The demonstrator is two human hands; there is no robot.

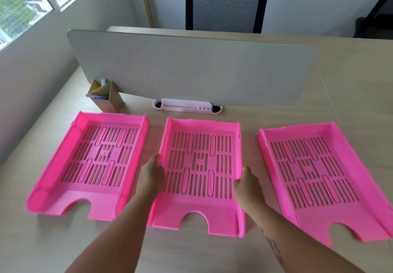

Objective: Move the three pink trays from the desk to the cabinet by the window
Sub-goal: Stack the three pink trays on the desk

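So we're standing at a big light wood-grain desk (350, 77) with a long pale grey divider panel (191, 68) running upright across it, and a black mesh-back chair (226, 5) on the far side. A window (19, 7) sits off to the upper left.

All three pink trays lie flat on the desk in a row in front of us, near each other but apart, their cut-out notched ends facing us. They're bright glossy plastic, shallow, with raised side walls and a floor full of slotted vents around a small square pattern in the centre. The left tray (89, 166) is angled a bit to the left, the middle tray (200, 177) sits fairly straight, and the right tray (319, 177) is angled to the right with its near corner running off the edge of view.

We've got both bare arms reaching in on the middle tray. Our left hand (152, 175) is against its left wall, fingers curled onto the edge. Our right hand (247, 185) is at its right wall, thumb up and fingers loosely bent; we can't tell if it's actually gripping.

Behind the trays there's a gold-and-cardboard pen holder (104, 96) by the divider's left end, and a small white plastic cable slot (187, 106) set into the desk.
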